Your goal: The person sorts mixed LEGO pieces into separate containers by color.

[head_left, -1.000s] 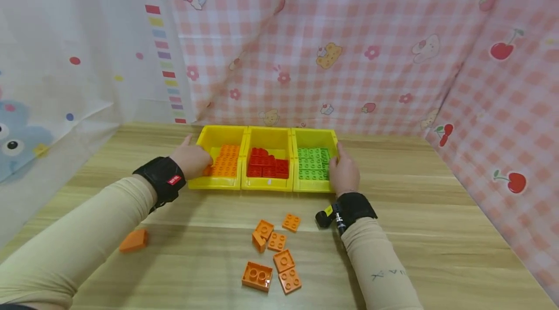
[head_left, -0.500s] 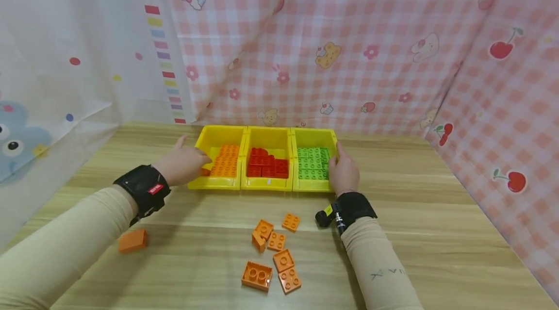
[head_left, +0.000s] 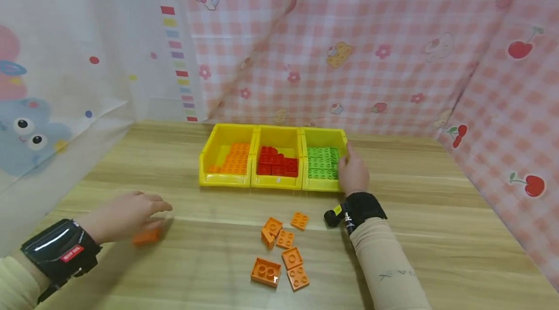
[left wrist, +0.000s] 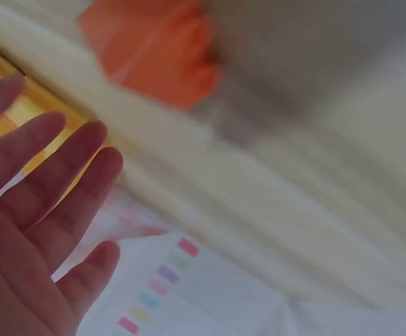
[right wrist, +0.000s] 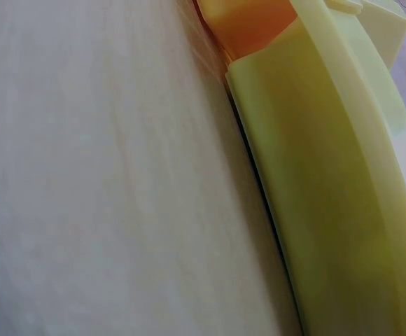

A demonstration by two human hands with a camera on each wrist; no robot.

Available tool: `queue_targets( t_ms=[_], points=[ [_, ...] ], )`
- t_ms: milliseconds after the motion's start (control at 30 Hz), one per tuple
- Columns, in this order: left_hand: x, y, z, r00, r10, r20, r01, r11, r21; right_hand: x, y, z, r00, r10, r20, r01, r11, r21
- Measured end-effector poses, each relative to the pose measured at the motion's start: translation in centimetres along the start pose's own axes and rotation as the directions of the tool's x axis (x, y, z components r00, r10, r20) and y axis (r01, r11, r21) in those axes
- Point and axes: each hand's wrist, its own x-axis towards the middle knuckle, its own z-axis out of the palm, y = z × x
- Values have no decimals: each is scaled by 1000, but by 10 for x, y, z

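Note:
My left hand (head_left: 126, 215) is over the table at the left, its fingers stretched out just above a loose orange toy brick (head_left: 147, 237). In the left wrist view the spread fingers (left wrist: 77, 203) hold nothing, and the orange brick (left wrist: 154, 52) lies apart from them. At the right end of the row, my right hand (head_left: 354, 171) grips the side wall of a yellow bin (head_left: 325, 185) with green bricks (head_left: 320, 162) inside. Only that bin's outside (right wrist: 315, 175) and the table show in the right wrist view; the hand itself is out of it.
The middle bin (head_left: 276, 182) contains red bricks (head_left: 276, 162), and the left bin (head_left: 224, 181) orange bricks (head_left: 236, 158). Several loose orange bricks (head_left: 285, 239) lie on the wooden table (head_left: 209, 261) in front of the bins. Patterned cloth (head_left: 279, 48) hangs behind.
My left hand has left the left bin and moved toward me and left, to the loose orange brick. The right hand has stayed at the right bin.

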Motion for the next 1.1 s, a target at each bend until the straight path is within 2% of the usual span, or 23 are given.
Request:
queue_targets(
  t_ms=[133, 233, 333, 400, 533, 600, 667, 767, 833, 933, 1000, 1100],
  points=[
    [-19, 0, 6, 997, -52, 58, 56, 997, -55, 0, 0, -1, 1000, 5, -2, -5, 1000, 12],
    [-25, -3, 10, 990, -86, 110, 96, 992, -85, 1, 0, -3, 1000, 13, -2, -13, 1000, 28],
    [-29, -5, 15, 987, -92, 128, 105, 990, -99, 0, 0, -4, 1000, 22, 1, -22, 999, 37],
    [-30, -7, 19, 989, -85, 121, 98, 990, -105, 0, 0, -4, 1000, 21, 1, -21, 999, 36],
    [-21, -7, 16, 997, -73, 38, 77, 992, -99, -1, -1, -3, 1000, 6, -10, -6, 999, 35],
    [-8, -5, 5, 998, -69, 1, 69, 993, -93, -1, -2, -3, 1000, 1, -16, 0, 999, 33],
    [11, -3, -9, 997, -60, -42, 57, 996, -71, -1, -2, -3, 1000, 3, -18, -2, 999, 32],
    [47, 0, -30, 997, -42, -68, 39, 998, -54, 0, 0, -4, 1000, 10, -15, -9, 999, 36],
    [73, -2, -37, 994, -9, -109, 8, 1000, -17, 0, 1, -4, 1000, 14, -13, -13, 999, 38],
    [108, -8, -37, 988, 62, -143, -47, 993, 110, -1, 1, -4, 1000, 21, -13, -20, 999, 42],
    [127, -13, -33, 983, 109, -145, -72, 968, 240, -1, 0, -3, 1000, 25, -12, -25, 999, 42],
    [146, -20, -25, 992, 113, -64, -82, 928, 364, -2, -3, -3, 1000, 23, -3, -23, 999, 44]
  ],
)
